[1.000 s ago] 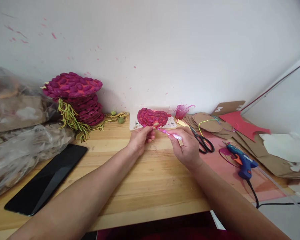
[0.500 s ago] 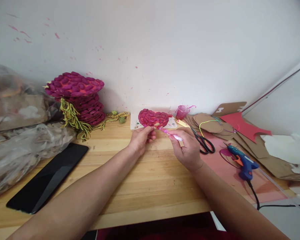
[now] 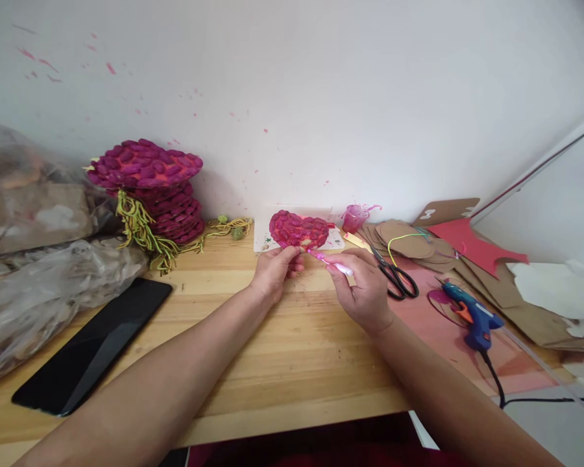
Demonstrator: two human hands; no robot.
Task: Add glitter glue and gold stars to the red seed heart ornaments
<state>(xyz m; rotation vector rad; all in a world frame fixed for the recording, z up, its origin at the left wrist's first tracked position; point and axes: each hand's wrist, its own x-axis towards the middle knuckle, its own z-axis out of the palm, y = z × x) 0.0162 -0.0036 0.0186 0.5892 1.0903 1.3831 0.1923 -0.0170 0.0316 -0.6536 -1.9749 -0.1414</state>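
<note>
My left hand (image 3: 274, 272) pinches the lower edge of a heart-shaped piece (image 3: 298, 230) covered in magenta-painted seeds, holding it tilted up over the wooden table (image 3: 272, 344). My right hand (image 3: 365, 288) is closed round a thin pink-and-white brush (image 3: 331, 263), whose tip touches the heart's lower right edge. Both hands sit close together at the middle of the table, near the wall.
A stack of finished magenta hearts with yellow-green tassels (image 3: 150, 191) stands at back left. Plastic bags (image 3: 39, 259) and a black phone (image 3: 95, 344) lie left. Right: pink paint cup (image 3: 354, 217), scissors (image 3: 394, 272), blue glue gun (image 3: 472, 314), cardboard and red cutouts (image 3: 448, 243).
The hands have hardly moved; the brush tip stays at the heart's lower edge. The view has shifted slightly.
</note>
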